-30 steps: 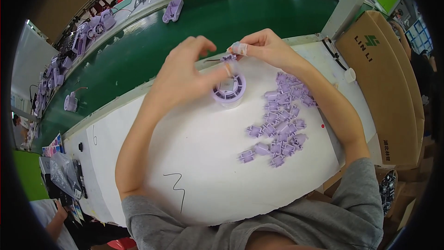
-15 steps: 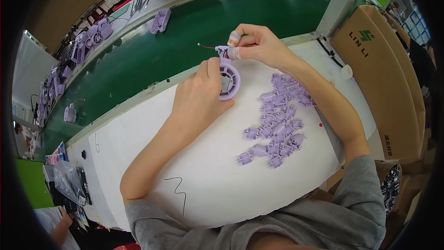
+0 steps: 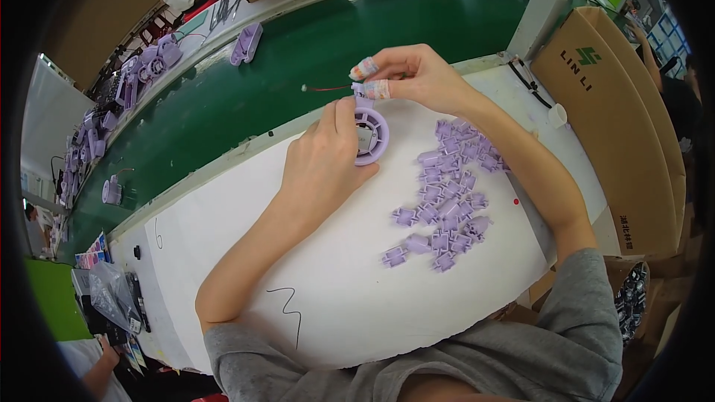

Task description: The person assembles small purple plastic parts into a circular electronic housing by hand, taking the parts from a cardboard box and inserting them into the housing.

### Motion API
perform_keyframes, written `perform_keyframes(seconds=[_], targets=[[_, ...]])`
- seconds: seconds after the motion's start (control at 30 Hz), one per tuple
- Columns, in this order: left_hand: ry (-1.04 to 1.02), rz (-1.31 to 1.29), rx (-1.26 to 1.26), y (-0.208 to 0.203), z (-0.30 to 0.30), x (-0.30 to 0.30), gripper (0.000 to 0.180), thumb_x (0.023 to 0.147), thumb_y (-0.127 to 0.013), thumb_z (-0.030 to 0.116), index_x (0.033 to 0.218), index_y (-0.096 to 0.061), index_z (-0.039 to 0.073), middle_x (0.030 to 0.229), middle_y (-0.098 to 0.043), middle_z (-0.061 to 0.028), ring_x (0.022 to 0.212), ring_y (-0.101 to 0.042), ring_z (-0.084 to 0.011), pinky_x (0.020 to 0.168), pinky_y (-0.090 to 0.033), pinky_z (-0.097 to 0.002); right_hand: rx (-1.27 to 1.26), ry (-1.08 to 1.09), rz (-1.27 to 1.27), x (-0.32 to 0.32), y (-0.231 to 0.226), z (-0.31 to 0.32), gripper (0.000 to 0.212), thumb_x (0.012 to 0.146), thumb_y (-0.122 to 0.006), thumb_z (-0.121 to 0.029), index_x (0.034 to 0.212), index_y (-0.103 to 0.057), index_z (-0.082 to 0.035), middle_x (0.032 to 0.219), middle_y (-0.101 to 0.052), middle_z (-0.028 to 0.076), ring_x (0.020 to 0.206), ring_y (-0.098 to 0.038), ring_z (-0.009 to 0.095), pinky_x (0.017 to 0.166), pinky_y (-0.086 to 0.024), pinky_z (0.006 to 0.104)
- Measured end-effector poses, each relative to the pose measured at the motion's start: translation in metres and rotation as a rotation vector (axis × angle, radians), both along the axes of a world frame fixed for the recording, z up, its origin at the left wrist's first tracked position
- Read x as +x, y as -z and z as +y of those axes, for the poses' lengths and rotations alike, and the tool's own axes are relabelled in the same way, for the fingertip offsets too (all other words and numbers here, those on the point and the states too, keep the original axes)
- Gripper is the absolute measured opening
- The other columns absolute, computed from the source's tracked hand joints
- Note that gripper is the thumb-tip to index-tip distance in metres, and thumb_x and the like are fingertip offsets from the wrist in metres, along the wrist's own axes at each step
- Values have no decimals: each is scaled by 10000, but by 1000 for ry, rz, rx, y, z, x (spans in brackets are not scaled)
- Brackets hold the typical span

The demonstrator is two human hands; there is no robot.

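A lilac round fan housing (image 3: 380,138), with ribs and a grey plate in its ring, is tilted up over the far edge of the white sheet. My left hand (image 3: 322,152) is closed around its left side, hiding part of the ring. At its narrow neck (image 3: 363,100), my right hand (image 3: 410,76) has the thumb pressed on it and the index finger just above; both tips are wrapped in patterned tape. A thin red wire (image 3: 328,89) with a small pale plug sticks out left from the neck. What lies between those two fingertips is mostly hidden.
Several small lilac plastic parts (image 3: 447,205) lie heaped right of my left hand on the white sheet (image 3: 350,290). Beyond runs a green belt (image 3: 313,45) carrying a lilac shell (image 3: 246,43) and another wired housing (image 3: 112,191). A cardboard box (image 3: 611,134) stands right, by a metal post (image 3: 547,7).
My right index finger has slid left and slightly down over the neck, and the thumb covers more of it. The red wire has shifted left and down with its plug.
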State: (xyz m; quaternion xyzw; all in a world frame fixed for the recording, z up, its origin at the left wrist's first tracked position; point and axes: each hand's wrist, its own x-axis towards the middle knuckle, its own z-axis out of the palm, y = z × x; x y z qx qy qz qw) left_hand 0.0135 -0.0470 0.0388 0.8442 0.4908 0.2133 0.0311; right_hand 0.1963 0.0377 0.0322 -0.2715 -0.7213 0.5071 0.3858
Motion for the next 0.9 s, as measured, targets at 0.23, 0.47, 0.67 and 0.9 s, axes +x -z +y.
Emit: perform_keyframes(seconds=[0.23, 0.47, 0.67, 0.9], targets=[[2, 6, 6, 1, -3, -1, 696, 550, -764, 136, 1124, -404, -23, 996, -558, -155, 823, -605, -299, 635, -511, -362, -145, -19, -123, 0, -9, -7, 280, 778, -655, -59, 1054, -619, -25, 905, -648, 63, 754, -602, 85, 589, -500, 221], [52, -10, 127, 4, -6, 6, 814, 520, -799, 126, 1184, -358, -41, 945, -516, -168, 782, -586, -286, 532, -514, -331, -167, -72, -92, 7, -12, -2, 137, 746, -645, -40, 871, -627, 11, 880, -646, 61, 689, -591, 98, 542, -478, 219], [51, -63, 55, 3, 5, 3, 816, 534, -760, 132, 1249, -366, 132, 938, -497, -147, 766, -576, -298, 542, -515, -378, -158, -93, -94, 2, -9, -4, 384, 718, -666, 3, 1084, -557, -38, 850, -612, 47, 732, -586, 74, 641, -470, 208], [17, -88, -58, 0, 14, -5, 747, 511, -725, 160, 1185, -407, 97, 919, -499, -142, 735, -585, -318, 568, -504, -388, -121, -3, -85, 1, -4, -8, 632, 729, -599, 58, 1301, -366, -77, 916, -607, 64, 767, -589, 101, 716, -467, 234]])
